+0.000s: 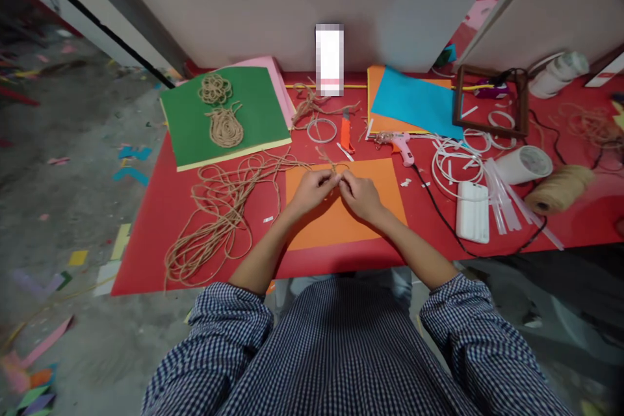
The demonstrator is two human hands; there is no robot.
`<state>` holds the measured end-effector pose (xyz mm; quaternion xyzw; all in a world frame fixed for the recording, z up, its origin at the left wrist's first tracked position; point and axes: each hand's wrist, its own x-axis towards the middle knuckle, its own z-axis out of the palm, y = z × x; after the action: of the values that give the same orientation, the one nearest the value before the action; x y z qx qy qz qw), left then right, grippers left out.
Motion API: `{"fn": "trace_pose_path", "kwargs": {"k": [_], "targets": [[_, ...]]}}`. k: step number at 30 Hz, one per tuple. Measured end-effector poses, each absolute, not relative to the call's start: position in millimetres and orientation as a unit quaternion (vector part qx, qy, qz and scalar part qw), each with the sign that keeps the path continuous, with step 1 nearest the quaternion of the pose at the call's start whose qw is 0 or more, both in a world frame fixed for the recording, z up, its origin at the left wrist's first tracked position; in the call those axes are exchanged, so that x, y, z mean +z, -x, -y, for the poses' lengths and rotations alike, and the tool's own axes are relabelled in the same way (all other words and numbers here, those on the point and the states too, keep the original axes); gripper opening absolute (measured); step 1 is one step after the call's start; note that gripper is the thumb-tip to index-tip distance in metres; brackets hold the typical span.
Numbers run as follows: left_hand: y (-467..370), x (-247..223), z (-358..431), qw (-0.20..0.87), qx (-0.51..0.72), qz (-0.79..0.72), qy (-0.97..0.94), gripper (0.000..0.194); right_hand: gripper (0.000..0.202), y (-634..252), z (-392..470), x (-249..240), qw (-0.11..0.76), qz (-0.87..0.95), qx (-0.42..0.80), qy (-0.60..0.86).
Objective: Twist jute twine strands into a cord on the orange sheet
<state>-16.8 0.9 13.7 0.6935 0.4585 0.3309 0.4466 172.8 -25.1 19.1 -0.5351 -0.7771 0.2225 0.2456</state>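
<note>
Both my hands meet over an orange sheet of paper (351,227) on the red table. My left hand (314,190) and my right hand (359,195) pinch the jute twine (333,166) between thumbs and fingers, and a short piece of it sticks out above the fingertips. From the left side of the sheet a long loose tangle of the same twine (219,214) spreads across the table. Just beyond my hands lie an orange box cutter (346,134) and a clear ring (322,122).
Two coiled twine pieces rest on green paper (185,130) at the left. Right of my hands are a pink glue gun (402,148), white cord loops, a white power bank-like box (472,211), glue sticks (504,208) and a twine spool (560,188). Behind them stands a wooden frame (458,101).
</note>
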Motion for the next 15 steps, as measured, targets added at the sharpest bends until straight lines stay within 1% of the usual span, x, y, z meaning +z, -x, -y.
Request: {"fn": "trace_pose_path", "kwargs": {"k": [5,9,12,15], "targets": [[17.5,10.8,-2.8,0.492,0.329,-0.44,-0.675,0.046,0.026,-175.0,25.1,19.2,0.254,0.775,0.236,0.529],[17.8,10.1,-3.0,0.524,0.339,-0.446,-0.641,0.044,0.026,-173.9,26.6,20.7,0.238,0.779,0.226,0.534],[18.1,12.3,-2.0,0.524,0.353,-0.452,-0.63,0.042,0.031,-174.0,26.9,22.9,0.237,0.782,0.209,0.537],[18.3,13.0,-2.4,0.515,0.368,-0.471,-0.614,0.041,0.034,-176.0,27.2,25.9,0.263,0.779,0.183,0.539]]}}
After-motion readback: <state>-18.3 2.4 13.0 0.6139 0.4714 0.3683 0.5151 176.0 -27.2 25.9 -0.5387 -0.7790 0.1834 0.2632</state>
